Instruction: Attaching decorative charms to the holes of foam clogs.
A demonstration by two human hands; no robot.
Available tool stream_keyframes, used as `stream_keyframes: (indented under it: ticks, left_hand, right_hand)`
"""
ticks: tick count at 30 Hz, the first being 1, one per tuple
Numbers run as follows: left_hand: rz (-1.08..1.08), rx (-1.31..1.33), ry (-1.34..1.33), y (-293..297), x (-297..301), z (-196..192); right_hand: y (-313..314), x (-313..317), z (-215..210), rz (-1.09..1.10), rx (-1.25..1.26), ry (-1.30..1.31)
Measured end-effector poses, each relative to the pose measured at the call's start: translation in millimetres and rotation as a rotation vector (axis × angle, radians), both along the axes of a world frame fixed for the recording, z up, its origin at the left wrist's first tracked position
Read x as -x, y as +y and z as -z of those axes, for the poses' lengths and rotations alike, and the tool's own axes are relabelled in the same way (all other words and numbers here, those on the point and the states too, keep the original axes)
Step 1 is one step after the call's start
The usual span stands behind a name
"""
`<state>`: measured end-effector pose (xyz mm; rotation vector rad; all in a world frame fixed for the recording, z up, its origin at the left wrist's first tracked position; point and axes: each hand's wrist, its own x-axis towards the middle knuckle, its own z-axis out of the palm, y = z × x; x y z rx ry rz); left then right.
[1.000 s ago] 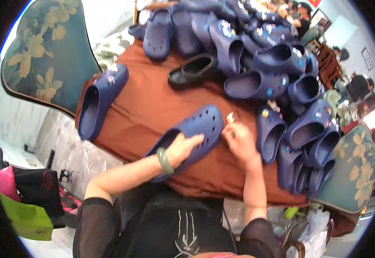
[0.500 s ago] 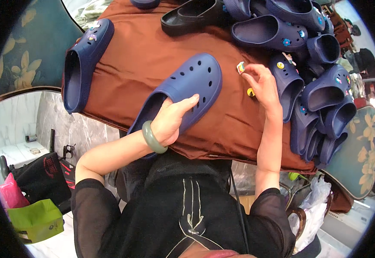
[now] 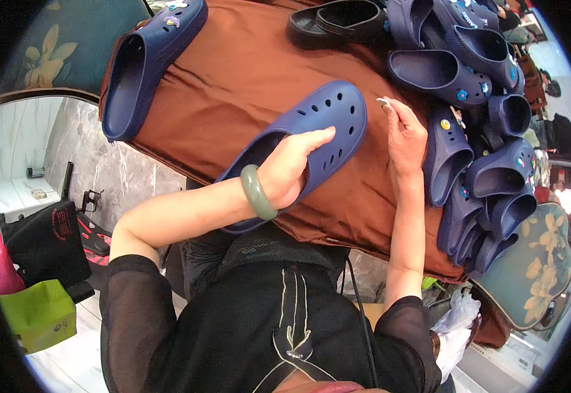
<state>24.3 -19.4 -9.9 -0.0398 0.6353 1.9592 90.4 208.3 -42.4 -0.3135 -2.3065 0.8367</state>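
Note:
A navy blue foam clog [image 3: 325, 124] with round holes lies on the brown cloth [image 3: 246, 85] covering the table. My left hand [image 3: 292, 167], with a pale green bangle [image 3: 254, 193] on the wrist, grips the clog at its opening, thumb along the upper. My right hand [image 3: 403, 131] hovers just right of the clog's toe and pinches a small pale charm [image 3: 384, 101] between the fingertips.
A pile of navy clogs [image 3: 489, 170], some with small charms, fills the table's right side. A black clog [image 3: 338, 23] lies at the top and a single navy clog [image 3: 144, 62] at the left edge. Floral chairs [image 3: 534, 275], bags [image 3: 43, 314] stand around.
The view has tilted down and closer. My left hand slid further onto the clog. My right hand lifted from the cloth with the small charm toward the clog's toe.

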Motion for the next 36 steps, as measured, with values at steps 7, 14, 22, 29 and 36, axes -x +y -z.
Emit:
stream_keyframes:
  ticks: [7, 14, 22, 29, 36]
  left_hand:
    - [0.038, 0.108, 0.01, 3, 2, 2]
    - [-0.062, 0.13, 0.116, 4, -3, 11]
    - [-0.052, 0.137, 0.12, 2, -3, 10]
    - [0.004, 0.202, 0.139, 4, -3, 8]
    - [-0.07, 0.11, 0.212, 10, -5, 13]
  right_hand:
    - [-35, 38, -17, -0.238, -0.227, 0.103]
    - [-43, 40, -42, -0.29, -0.519, -0.042]
    - [-51, 27, -47, -0.293, -0.74, -0.239]
    - [-63, 35, -50, -0.262, -0.805, -0.26]
    - [-57, 40, -51, -0.288, -0.814, -0.324]
